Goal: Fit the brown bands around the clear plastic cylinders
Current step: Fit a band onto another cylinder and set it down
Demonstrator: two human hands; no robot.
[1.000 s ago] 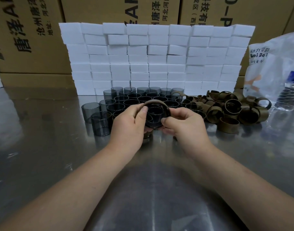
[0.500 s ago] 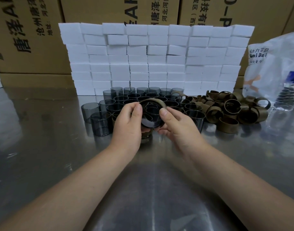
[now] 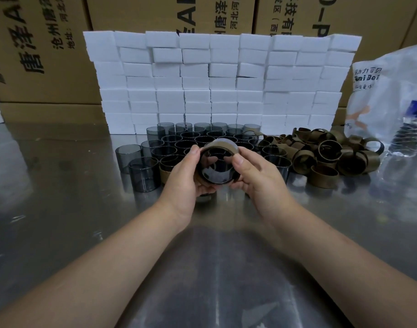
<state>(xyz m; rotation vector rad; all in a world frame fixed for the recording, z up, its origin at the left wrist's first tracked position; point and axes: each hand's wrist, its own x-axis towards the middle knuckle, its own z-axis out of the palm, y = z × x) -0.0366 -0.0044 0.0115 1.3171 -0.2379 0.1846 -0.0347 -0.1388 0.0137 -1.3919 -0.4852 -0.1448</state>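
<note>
We hold a clear cylinder (image 3: 217,172) just in front of the standing cylinders (image 3: 179,140), left hand (image 3: 185,178) and right hand (image 3: 254,178) curled round it. We should press the brown band (image 3: 223,145) on evenly and square.

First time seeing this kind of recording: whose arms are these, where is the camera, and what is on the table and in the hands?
No machine here: a person works bare-handed, and the single camera sits on their head, looking down along both forearms. The left hand and right hand together grip one clear cylinder with a brown band wrapped around it, open end toward the camera. On the metal table stand more cylinders; loose brown bands are piled to the right. Behind are stacked white blocks, cardboard boxes and a plastic bag.
</note>
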